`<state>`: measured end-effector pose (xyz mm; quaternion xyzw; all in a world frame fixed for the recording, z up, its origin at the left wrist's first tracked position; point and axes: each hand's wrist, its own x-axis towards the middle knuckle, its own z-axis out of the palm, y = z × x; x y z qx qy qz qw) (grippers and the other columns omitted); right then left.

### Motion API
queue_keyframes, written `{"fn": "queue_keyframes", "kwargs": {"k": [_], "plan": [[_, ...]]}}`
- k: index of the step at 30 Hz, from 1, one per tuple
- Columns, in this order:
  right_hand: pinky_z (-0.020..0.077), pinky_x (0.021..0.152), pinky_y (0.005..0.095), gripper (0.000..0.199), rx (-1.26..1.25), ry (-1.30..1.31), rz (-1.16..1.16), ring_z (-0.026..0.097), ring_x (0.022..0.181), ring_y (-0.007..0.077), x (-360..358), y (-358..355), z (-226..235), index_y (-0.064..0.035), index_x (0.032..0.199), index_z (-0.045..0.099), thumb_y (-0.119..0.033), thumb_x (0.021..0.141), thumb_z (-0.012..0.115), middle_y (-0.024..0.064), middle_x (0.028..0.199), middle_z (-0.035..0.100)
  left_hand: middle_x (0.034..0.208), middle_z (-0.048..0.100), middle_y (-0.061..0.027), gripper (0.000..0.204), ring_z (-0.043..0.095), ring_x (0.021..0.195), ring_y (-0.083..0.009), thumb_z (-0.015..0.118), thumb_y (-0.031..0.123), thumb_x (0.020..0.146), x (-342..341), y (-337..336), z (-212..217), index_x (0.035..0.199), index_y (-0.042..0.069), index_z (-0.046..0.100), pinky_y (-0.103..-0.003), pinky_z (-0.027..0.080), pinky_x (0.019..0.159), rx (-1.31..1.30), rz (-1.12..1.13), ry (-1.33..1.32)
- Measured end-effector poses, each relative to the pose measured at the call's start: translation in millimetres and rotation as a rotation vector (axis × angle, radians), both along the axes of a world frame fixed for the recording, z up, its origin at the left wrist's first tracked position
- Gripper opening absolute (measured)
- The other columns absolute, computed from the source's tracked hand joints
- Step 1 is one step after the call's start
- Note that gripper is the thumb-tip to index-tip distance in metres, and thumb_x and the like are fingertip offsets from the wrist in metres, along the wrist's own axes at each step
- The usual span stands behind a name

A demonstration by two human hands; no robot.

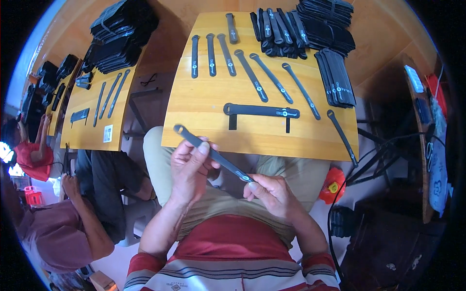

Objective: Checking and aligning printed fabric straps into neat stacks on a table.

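- My left hand (190, 167) and right hand (272, 193): fingers closed on one black strap (213, 154), held over my lap
- Just beyond, wooden surface (204, 104) carries more straps (252, 75) in a row

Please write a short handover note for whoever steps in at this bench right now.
Left hand pinches the middle of a black strap; right hand pinches its near end, above the lap.
On the wooden table: single straps in a row, one strap flat across two short strips, stacks at the far edge.
Done: those laid out.
Left: the held strap is not yet set down.
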<state>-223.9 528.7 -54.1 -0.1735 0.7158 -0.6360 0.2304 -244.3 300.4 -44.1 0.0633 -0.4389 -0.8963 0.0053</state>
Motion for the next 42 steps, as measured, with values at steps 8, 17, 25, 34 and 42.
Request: {"fn": "queue_keyframes", "kwargs": {"k": [8, 17, 25, 34, 42], "plan": [[0.057, 0.066, 0.0283, 0.02, -0.067, -0.118, -0.298, 0.071, 0.073, 0.0155, -14, 32, -10, 0.0062, 0.113, 0.063, -0.011, 0.104, 0.057, 0.0121, 0.087, 0.072, 0.096, 0.071, -0.0091, 0.021, 0.067, 0.076, -0.0141, 0.062, 0.015, 0.103, -27, -9, -7, 0.115, -0.001, 0.068, -0.028, 0.058, 0.069, -0.275, 0.099, -0.076], [0.0539, 0.069, 0.0249, 0.014, -0.004, 0.092, -0.709, 0.067, 0.076, 0.0119, -52, 56, -24, 0.0037, 0.107, 0.069, -0.005, 0.096, 0.066, 0.0061, 0.086, 0.068, 0.084, 0.072, -0.0046, 0.016, 0.066, 0.073, -0.0087, 0.071, 0.009, 0.097, -68, -11, -21, 0.107, -0.003, 0.074, -0.023, 0.056, 0.068, -0.58, -0.13, -0.08], [0.0571, 0.068, 0.0259, 0.014, 0.112, 0.096, -0.781, 0.064, 0.078, 0.0104, -79, 66, -29, 0.0032, 0.107, 0.071, -0.005, 0.097, 0.067, 0.0066, 0.095, 0.068, 0.075, 0.069, -0.0024, 0.012, 0.059, 0.064, -0.0056, 0.072, 0.007, 0.096, -107, -14, -31, 0.099, -0.004, 0.074, -0.021, 0.049, 0.059, -0.828, -0.251, -0.075], [0.0582, 0.058, 0.0232, 0.016, 0.154, 0.058, -0.875, 0.065, 0.074, 0.0099, -102, 57, -29, 0.0027, 0.109, 0.071, -0.006, 0.096, 0.069, 0.0054, 0.095, 0.069, 0.066, 0.067, -0.0032, 0.011, 0.056, 0.058, -0.0056, 0.072, 0.007, 0.095, -120, -10, -32, 0.095, -0.004, 0.075, -0.024, 0.045, 0.054, -1.013, -0.243, -0.178], [0.0529, 0.053, 0.0228, 0.016, 0.233, 0.104, -0.9, 0.062, 0.067, 0.0082, -106, 57, -32, 0.0036, 0.108, 0.071, -0.004, 0.094, 0.07, 0.0061, 0.094, 0.068, 0.065, 0.067, -0.0029, 0.01, 0.057, 0.057, -0.0053, 0.073, 0.006, 0.093, -123, -8, -32, 0.094, -0.004, 0.075, -0.023, 0.045, 0.053, -1.006, -0.243, -0.23]]}}
